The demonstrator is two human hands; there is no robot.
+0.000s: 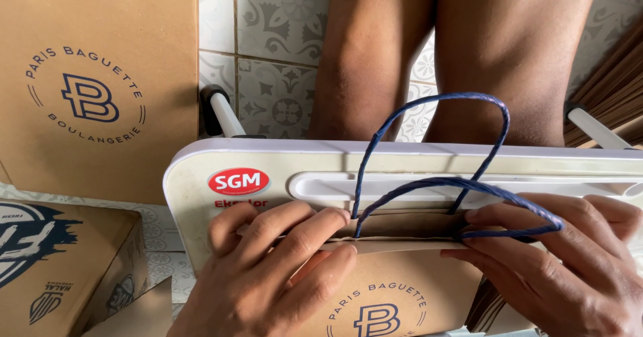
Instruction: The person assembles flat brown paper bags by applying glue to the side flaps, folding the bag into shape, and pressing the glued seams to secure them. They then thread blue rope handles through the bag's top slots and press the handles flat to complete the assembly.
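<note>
While both hands, left [268, 270] and right [549, 256], pinch its folded top edge on the small white table [201, 176], one brown paper bag [395, 290] shows two blue twisted-cord handles [435, 99].

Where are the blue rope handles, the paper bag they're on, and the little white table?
Blue rope handles [439, 98], head view: top of the upper loop.
Paper bag [402, 280], head view: brown front panel between the hands.
White table [187, 176], head view: rounded left corner.
</note>
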